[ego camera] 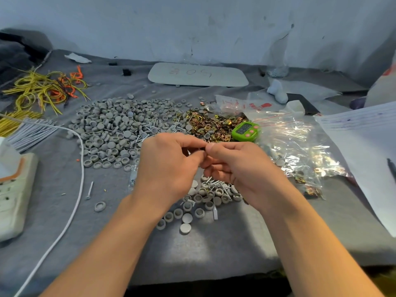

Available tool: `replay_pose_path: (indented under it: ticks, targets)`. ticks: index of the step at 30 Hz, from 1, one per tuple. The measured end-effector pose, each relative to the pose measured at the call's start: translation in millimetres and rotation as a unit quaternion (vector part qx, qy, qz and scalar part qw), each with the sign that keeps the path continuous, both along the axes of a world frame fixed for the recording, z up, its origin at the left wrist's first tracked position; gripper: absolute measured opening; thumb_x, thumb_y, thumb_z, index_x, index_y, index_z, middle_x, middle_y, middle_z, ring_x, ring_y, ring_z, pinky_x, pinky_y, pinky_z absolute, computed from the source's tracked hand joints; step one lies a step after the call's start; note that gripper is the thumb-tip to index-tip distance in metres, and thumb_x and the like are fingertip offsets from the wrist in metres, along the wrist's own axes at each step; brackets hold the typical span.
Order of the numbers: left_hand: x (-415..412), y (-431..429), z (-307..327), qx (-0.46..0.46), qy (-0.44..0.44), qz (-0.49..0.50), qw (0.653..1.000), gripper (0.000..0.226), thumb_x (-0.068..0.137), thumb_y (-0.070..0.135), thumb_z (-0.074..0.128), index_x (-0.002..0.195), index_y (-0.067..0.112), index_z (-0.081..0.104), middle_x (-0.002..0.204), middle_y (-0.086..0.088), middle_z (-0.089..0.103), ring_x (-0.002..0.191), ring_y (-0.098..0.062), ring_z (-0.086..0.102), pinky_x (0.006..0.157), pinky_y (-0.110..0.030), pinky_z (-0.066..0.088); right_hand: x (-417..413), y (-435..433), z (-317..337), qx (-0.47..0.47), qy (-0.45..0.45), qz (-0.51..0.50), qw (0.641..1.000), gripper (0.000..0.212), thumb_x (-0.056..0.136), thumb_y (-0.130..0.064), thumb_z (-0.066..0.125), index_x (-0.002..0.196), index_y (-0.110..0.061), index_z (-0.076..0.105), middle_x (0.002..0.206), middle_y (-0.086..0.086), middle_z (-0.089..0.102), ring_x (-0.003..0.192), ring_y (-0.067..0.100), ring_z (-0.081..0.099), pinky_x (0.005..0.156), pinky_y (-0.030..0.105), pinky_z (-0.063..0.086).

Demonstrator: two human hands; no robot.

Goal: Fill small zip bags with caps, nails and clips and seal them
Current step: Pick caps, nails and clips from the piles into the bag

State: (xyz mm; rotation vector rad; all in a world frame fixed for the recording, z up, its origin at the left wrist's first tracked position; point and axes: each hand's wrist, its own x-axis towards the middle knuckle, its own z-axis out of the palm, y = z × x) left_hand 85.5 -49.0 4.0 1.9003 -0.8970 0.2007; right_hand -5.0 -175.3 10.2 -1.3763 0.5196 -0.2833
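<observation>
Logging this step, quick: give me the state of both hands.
Left hand: closed, fingertips pinched against the right; what it holds cannot be told.
Right hand: closed, pinching at the same spot; what it holds cannot be told.

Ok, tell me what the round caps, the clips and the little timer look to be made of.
Round caps: matte grey plastic by the look, uniform dull colour, hollow moulded undersides.
Clips: probably plated sheet metal, with a brassy, iridescent shine and folded edges.
Timer: glossy green plastic casing with pink buttons and a dark display; its reflective surface suggests moulded plastic.
</observation>
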Motion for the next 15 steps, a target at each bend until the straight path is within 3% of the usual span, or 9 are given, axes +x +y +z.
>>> replay_pose_path:
  ticks: [6, 8, 12, 15]
  targets:
    - [-2, 1, 3, -0.045, -0.002, -0.003, 0.999, 0.016, 0.081, 0.02, 0.084, 0.089, 0.034, 0.084, 0.073, 0.023, 0.074, 0.066, 0.009, 0.066, 0.056, -0.003, 0.043, 1, 5, -1, 0.038, -0.048, -0.028, 0.998, 0.012, 0.097, -0.009, 0.067, 0.094, -0.003, 0.077, 0.08, 0.012, 0.074, 0.066, 0.016, 0.068, 0.057, 0.018, 0.054]
    - [2, 0, 4, -0.04, 0.03, -0.025, 0.998, 0.015, 0.081, 0.023, 0.085, 0.089, 0.036, 0.083, 0.072, 0.024, 0.074, 0.064, 0.007, 0.067, 0.057, -0.005, 0.046, 0, 3, 1, 0.014, -0.053, -0.04, 0.998, 0.008, 0.094, -0.007, 0.071, 0.095, -0.003, 0.078, 0.079, 0.012, 0.073, 0.063, 0.015, 0.066, 0.056, 0.017, 0.052]
    - [6, 0, 4, -0.061, 0.142, -0.057, 0.986, 0.018, 0.078, 0.016, 0.084, 0.089, 0.031, 0.083, 0.078, 0.016, 0.078, 0.074, -0.004, 0.075, 0.072, -0.028, 0.063, -5, -1, 3, -0.04, -0.061, -0.026, 0.997, 0.008, 0.09, 0.0, 0.074, 0.094, -0.006, 0.079, 0.076, 0.012, 0.074, 0.063, 0.015, 0.068, 0.059, 0.019, 0.055]
    - [10, 3, 4, -0.069, 0.132, -0.047, 0.988, 0.019, 0.074, 0.019, 0.073, 0.082, 0.033, 0.083, 0.073, 0.014, 0.077, 0.069, -0.007, 0.075, 0.063, -0.025, 0.06, -4, 3, 6, -0.1, -0.069, -0.008, 0.993, 0.013, 0.088, 0.005, 0.075, 0.091, -0.007, 0.079, 0.072, 0.012, 0.075, 0.062, 0.016, 0.07, 0.06, 0.021, 0.057]
